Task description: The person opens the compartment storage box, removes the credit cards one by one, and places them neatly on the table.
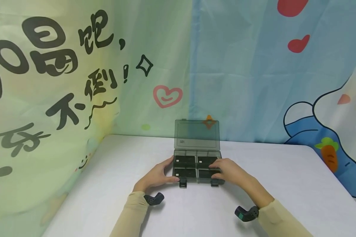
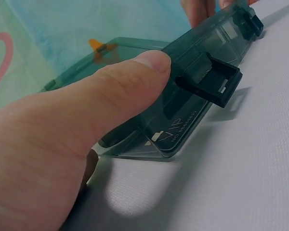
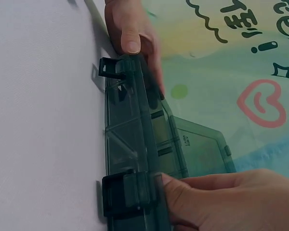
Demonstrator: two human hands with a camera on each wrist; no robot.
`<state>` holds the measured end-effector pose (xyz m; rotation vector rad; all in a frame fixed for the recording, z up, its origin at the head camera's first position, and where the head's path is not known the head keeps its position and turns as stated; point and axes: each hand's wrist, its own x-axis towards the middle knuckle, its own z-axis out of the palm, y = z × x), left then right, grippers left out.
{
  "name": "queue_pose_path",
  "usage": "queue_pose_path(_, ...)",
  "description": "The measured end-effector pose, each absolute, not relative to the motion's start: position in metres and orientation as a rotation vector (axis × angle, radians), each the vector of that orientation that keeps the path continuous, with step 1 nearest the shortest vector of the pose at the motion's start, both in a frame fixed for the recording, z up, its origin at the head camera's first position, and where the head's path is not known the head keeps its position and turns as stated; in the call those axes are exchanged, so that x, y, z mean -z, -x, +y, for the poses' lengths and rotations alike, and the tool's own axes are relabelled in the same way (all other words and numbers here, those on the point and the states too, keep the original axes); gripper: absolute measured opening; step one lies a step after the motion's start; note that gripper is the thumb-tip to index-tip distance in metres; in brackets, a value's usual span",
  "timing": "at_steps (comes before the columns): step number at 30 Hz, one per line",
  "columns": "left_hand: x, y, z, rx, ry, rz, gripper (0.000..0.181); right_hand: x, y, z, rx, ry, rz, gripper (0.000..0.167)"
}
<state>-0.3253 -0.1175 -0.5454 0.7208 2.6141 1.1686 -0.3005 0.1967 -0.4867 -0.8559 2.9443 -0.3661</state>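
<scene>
A smoky translucent organizer case (image 1: 197, 180) stands on the table with its lid (image 1: 192, 135) raised at the back. Black card-like pieces (image 1: 184, 159) lie in its compartments. My left hand (image 1: 154, 176) holds the case's left side; its thumb (image 2: 130, 79) presses near the front corner in the left wrist view. My right hand (image 1: 232, 171) reaches over the right side, fingertips at the front right compartment. In the right wrist view, the right thumb is by the front wall, and whether the fingertips pinch anything is hidden. The two front latches (image 1: 182, 183) hang unfastened.
The white table (image 1: 130, 151) runs up to a printed backdrop cloth (image 1: 240, 82) behind and to the left. The lid leans back near that cloth. Each wrist bears a dark device (image 1: 246, 214).
</scene>
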Motion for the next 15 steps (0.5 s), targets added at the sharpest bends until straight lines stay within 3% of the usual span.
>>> queue_pose_path(15, 0.549, 0.327, -0.118, -1.165, -0.707, 2.612, 0.105, 0.484, 0.306, 0.181, -0.01, 0.852, 2.905, 0.033)
